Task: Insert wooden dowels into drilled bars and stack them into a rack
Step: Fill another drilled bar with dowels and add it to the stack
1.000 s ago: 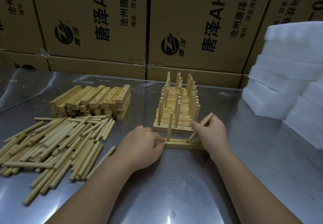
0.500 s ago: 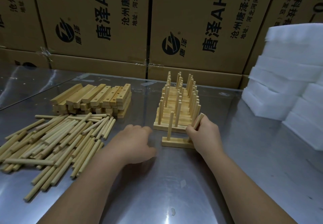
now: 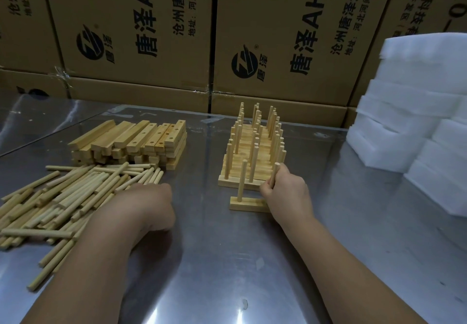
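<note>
The drilled bar (image 3: 249,203) lies at 6 o'clock of the finished rack (image 3: 252,152), with one dowel (image 3: 241,179) upright in its left end. The right hand (image 3: 285,192) grips a second dowel (image 3: 276,172) upright over the right end, likely to seat it. At 9 o'clock the left hand (image 3: 146,207) lies over the loose dowels (image 3: 63,197); I cannot tell whether it holds one. All this sits on a steel table (image 3: 227,260), with cartons (image 3: 278,33) at 12 and foam blocks (image 3: 417,121) at 2.

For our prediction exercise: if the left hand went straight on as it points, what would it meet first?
Probably the dowel pile, just ahead of the left hand; depth leaves contact unclear.
</note>
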